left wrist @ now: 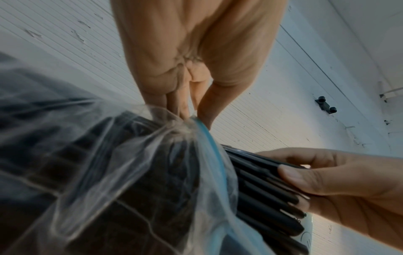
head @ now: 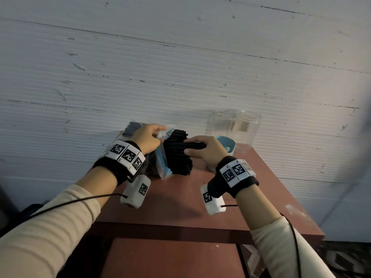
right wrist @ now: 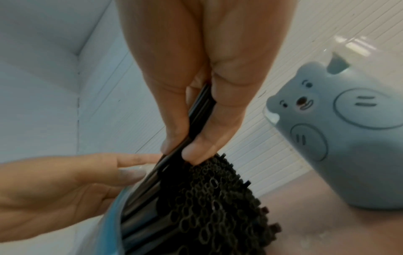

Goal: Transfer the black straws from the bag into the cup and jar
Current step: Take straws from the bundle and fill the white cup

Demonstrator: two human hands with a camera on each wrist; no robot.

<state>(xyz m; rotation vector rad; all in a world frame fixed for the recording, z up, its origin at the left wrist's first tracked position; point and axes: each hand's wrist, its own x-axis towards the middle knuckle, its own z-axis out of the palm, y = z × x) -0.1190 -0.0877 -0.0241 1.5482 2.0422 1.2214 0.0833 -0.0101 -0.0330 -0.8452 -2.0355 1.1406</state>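
Observation:
A clear plastic bag (head: 162, 163) with a blue zip edge (left wrist: 214, 146) lies on the red-brown table (head: 180, 197), packed with black straws (head: 177, 157) whose open ends (right wrist: 213, 198) stick out of its mouth. My left hand (head: 148, 137) pinches the bag's upper edge (left wrist: 191, 119). My right hand (head: 202, 151) grips a small bunch of straws (right wrist: 196, 112) between thumb and fingers, at the top of the bundle. A light blue bear-faced cup (right wrist: 348, 138) stands just right of the bundle, partly hidden behind my right hand in the head view. A clear jar (head: 249, 127) stands behind it.
A second clear container (head: 220, 123) stands left of the jar, against the white ribbed wall (head: 180, 67). The table's right edge (head: 297, 197) and front edge are near my wrists. A lower red-brown surface (head: 170, 257) sits beneath the table front.

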